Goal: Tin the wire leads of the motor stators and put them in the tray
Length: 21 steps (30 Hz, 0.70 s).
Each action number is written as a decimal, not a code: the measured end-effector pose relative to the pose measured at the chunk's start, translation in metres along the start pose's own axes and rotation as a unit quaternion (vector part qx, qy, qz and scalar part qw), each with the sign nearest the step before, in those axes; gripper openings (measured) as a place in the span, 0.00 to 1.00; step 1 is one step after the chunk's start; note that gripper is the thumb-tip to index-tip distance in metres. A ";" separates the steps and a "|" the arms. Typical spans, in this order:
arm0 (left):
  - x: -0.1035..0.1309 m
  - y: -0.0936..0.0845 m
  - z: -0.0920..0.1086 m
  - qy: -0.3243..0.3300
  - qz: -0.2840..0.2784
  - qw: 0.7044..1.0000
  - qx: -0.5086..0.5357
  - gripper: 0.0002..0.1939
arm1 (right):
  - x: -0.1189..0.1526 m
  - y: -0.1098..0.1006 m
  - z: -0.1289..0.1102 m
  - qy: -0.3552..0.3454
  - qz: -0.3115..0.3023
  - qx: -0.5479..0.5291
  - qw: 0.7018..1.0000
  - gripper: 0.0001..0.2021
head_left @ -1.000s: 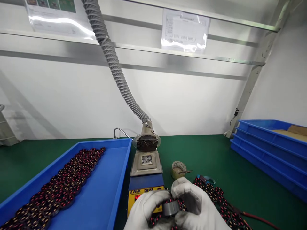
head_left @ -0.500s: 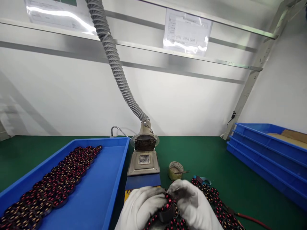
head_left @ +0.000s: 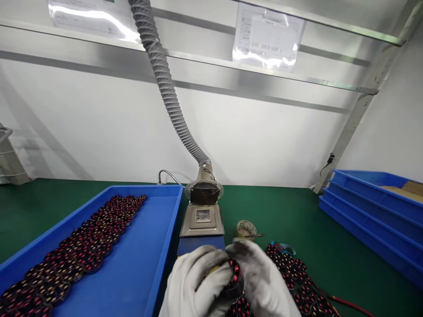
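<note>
One dark ring, dotted with pink, sits in the left hand, whose fingers curl closely around it; the right hand is cupped at the ring's three o'clock side, too blurred to tell whether it grips. Toward ten o'clock from it, packed rows of similar rings fill part of the blue tray, while a loose batch lies on the green desk at three o'clock. Work looks partway through, though which batch is finished cannot be told.
</note>
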State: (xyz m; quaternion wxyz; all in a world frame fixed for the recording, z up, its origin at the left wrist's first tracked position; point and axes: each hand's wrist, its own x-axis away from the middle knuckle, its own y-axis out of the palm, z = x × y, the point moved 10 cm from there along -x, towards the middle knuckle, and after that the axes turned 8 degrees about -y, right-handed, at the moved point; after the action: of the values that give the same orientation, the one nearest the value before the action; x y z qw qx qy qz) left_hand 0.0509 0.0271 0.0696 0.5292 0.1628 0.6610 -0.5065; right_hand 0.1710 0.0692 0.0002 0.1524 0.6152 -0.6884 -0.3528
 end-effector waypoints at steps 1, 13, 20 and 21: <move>-0.001 0.001 -0.001 -0.009 -0.003 1.000 0.002 0.10 | 0.002 0.006 0.010 0.025 -0.020 0.008 0.999 0.18; 0.004 0.021 -0.039 -0.202 -0.073 0.938 0.273 0.11 | 0.000 0.001 0.040 0.067 -0.023 0.005 0.997 0.16; 0.019 0.011 -0.075 -0.381 -0.026 0.882 0.277 0.08 | 0.010 0.013 0.038 0.121 -0.049 -0.030 0.991 0.11; 0.017 0.016 -0.070 -0.368 -0.067 0.888 0.268 0.14 | 0.008 0.011 0.036 0.113 -0.050 -0.027 0.992 0.11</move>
State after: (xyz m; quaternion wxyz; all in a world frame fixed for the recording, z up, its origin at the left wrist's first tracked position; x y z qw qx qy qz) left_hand 0.0188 0.0872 0.0422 0.6356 0.0562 0.2674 -0.7221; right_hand 0.1377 0.0720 -0.0196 0.2273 0.6806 -0.6253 -0.3069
